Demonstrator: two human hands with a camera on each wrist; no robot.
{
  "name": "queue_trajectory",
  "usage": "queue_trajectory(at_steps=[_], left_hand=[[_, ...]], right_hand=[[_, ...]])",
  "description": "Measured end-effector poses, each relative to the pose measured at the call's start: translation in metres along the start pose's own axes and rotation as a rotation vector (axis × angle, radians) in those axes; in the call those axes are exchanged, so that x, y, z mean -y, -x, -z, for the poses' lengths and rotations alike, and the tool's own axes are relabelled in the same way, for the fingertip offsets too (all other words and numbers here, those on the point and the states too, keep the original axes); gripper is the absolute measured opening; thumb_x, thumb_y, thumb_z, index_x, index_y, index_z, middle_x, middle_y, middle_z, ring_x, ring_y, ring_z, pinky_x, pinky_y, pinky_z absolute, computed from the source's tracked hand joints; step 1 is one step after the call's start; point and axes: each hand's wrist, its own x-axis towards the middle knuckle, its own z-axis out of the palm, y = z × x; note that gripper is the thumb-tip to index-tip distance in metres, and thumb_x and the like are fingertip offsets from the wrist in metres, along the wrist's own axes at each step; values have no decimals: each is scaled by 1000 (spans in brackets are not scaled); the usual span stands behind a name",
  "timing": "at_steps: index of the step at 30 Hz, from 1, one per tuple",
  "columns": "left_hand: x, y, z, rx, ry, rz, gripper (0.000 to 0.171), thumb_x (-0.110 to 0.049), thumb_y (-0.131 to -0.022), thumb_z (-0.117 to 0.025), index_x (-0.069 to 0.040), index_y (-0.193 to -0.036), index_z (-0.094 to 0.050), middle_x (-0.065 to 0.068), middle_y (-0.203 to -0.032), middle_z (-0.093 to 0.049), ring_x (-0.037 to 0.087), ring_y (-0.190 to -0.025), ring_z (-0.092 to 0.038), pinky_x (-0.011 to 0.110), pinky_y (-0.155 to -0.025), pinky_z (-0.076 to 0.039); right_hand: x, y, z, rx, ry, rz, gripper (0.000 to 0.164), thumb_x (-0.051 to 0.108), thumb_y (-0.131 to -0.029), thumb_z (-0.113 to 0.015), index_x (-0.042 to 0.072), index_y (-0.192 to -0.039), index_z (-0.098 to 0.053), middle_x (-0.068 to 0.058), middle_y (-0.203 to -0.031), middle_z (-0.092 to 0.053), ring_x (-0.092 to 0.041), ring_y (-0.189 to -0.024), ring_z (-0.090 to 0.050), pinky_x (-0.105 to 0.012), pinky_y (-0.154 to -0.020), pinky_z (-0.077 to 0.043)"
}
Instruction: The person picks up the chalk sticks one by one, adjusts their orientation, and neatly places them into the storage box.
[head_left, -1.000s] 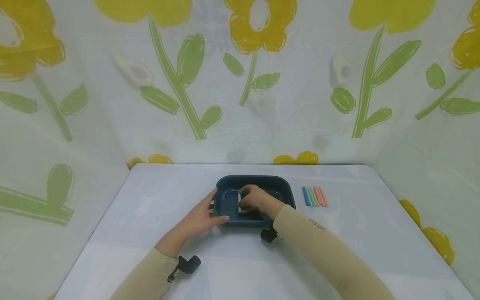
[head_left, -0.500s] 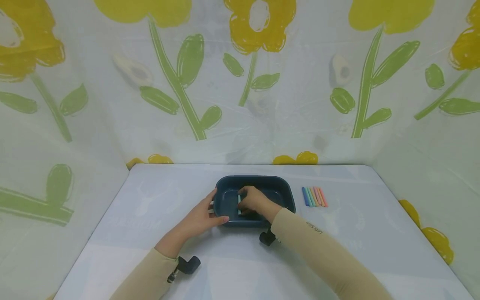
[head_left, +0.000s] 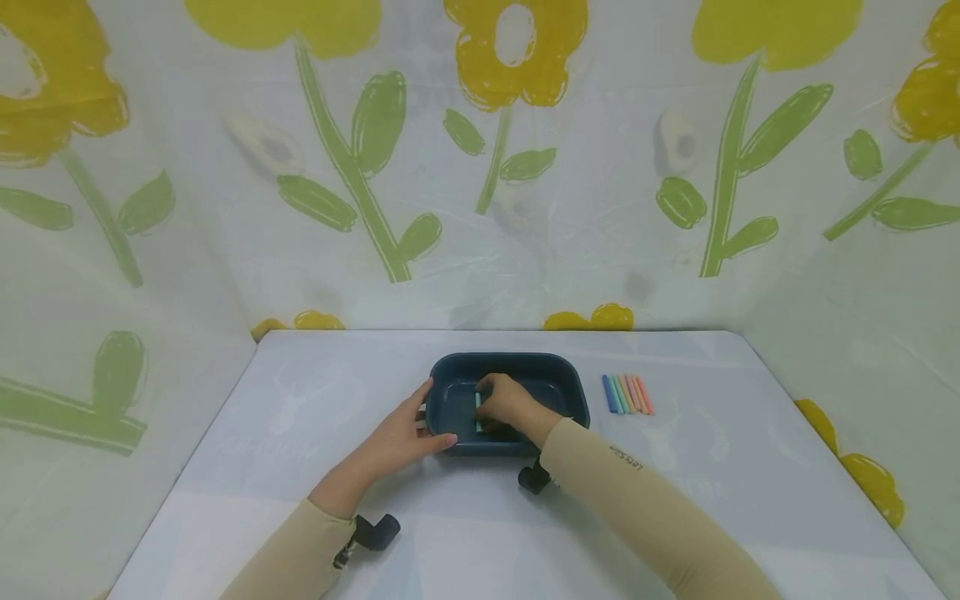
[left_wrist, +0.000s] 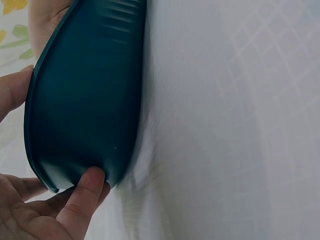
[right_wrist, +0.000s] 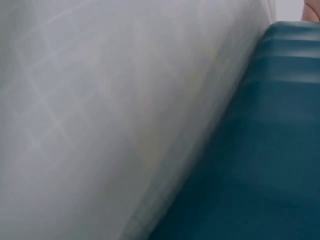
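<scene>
A dark teal rectangular dish (head_left: 450,408) sits on the table. My left hand (head_left: 401,433) grips its left end, thumb over the near rim and fingers around the outer side; in the left wrist view, fingers (left_wrist: 85,200) press against the outer wall (left_wrist: 90,100). Inside the dish, my right hand (head_left: 513,407) holds a pale green chalk stick (head_left: 478,410) between thumb and fingers. The stick lies front to back, close over the floor of the dish, partly covered by the hand. Only the dish's outer wall (right_wrist: 270,140) shows large in the right wrist view.
Right of the dish, several chalk sticks (head_left: 628,394) in blue, green, orange and pink lie side by side on the white table (head_left: 720,483). A flower-printed cloth (head_left: 600,200) rises behind the table and at both sides. Small black devices (head_left: 377,532) hang at the wrists.
My right hand has drawn its fingers closer around the chalk stick and lowered slightly toward the near side of the dish. My left hand stays in place on the dish.
</scene>
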Motion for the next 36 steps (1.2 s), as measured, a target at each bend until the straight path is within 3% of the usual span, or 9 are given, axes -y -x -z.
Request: queue_trajectory(at_steps=[8, 19, 29, 36], left_hand=[[1, -1, 0, 5, 1, -11, 105, -41, -84, -81, -15, -162, -16, 15, -161, -29, 35, -131, -53, 46, -102, -50], [2, -2, 0, 8, 3, -13, 105, -41, -84, -81, -15, -162, -15, 15, -162, -27, 35, -132, -52, 46, -102, -50], [1, -1, 0, -9, -1, -26, 104, -40, -84, -81, -14, -162, -16, 16, -162, -28, 36, -132, -52, 46, -101, -51], [1, -2, -1, -14, -11, -24, 104, -40, -84, -81, -14, -162, -16, 16, -161, -30, 36, -131, -52, 46, -101, -51]], right_hand=[[-2, 4, 11, 19, -110, 11, 51, 0, -84, -75, 1, -132, -58, -18, -106, -64, -26, -70, -72, -36, -67, -62], [8, 18, 28, -5, -164, 52, 45, 5, -91, -71, -1, -133, -57, -16, -101, -66, -28, -87, -70, -36, -69, -62], [15, 34, 44, -23, -92, 123, 41, 12, -93, -70, 2, -131, -59, -13, -103, -67, -27, -82, -73, -36, -70, -62], [16, 47, 57, -25, -105, 169, 42, 13, -96, -68, 1, -135, -57, -15, -110, -66, -39, -96, -70, -38, -75, -62]])
